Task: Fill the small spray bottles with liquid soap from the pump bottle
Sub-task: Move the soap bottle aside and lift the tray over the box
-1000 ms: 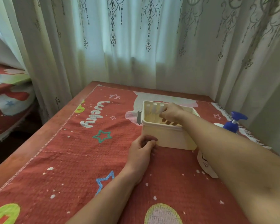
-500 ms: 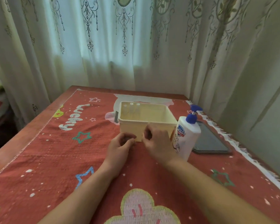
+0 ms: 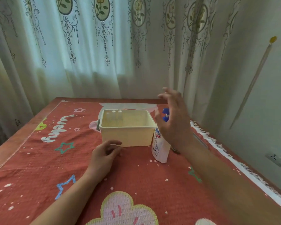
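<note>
Soap in a white plastic pump bottle (image 3: 161, 148) with a blue pump head (image 3: 165, 114) stands upright toward the right edge of the table (image 3: 11, 143), just beside the right wall of a cream rectangular plastic box (image 3: 128, 135). Its front carries a round blue and red label; the brand lettering is too blurred to read. Small clear spray bottles with white tops (image 3: 113, 115) stand inside the box at its far left corner. The right hand (image 3: 173, 122) is raised in front of the pump head, fingers spread and holding nothing; whether it touches the bottle cannot be told. The left hand (image 3: 104, 155) rests on the red patterned cloth (image 3: 136, 172) near the box's front wall, fingers loosely curled, empty. White lettering on the cloth toward the left edge is upside down and unreadable. Patterned curtains (image 3: 88, 46) hang beyond the far edge.
</note>
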### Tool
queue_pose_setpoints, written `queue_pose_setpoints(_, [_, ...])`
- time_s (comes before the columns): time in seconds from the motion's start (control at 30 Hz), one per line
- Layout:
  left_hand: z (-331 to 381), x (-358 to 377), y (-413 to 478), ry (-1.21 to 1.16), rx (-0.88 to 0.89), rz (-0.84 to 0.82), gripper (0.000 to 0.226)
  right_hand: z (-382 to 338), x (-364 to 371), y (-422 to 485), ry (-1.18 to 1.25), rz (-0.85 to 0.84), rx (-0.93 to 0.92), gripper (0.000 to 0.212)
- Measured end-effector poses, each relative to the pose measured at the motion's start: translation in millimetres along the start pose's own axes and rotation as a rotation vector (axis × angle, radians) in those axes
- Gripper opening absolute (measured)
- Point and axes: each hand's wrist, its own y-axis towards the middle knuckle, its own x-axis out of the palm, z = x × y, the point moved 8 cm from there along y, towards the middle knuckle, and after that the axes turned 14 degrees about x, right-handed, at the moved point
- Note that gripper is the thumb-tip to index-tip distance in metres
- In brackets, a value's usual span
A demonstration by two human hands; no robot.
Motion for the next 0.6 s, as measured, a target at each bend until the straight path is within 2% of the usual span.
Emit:
queue_pose_setpoints(0.07, [-1,-1,0,-0.019,-0.006,0.002,0.017,29,2,5,0.061,0.011,0.233,0.057])
queue_pose_setpoints(0.17, [-2,1,-1,-0.028,-0.028,-0.021,0.014,76,29,-16,0.22,-0.132,0.592,0.091])
queue_pose_setpoints(0.27, [-6,1,-1,-0.048,-0.058,-0.037,0.013,101,52,-45,0.252,-0.246,0.736,0.108])
queue_pose_setpoints(0.33, [-9,1,-1,-0.073,-0.074,-0.041,0.011,109,54,-56,0.248,-0.216,0.76,0.096])
queue_pose_setpoints(0.43, [-8,1,-1,-0.099,-0.092,-0.051,0.016,107,53,-59,0.202,-0.159,0.73,0.063])
queue_pose_setpoints(0.6, [6,3,-2,-0.142,-0.063,-0.067,0.039,78,46,-46,0.275,-0.23,0.631,0.052])
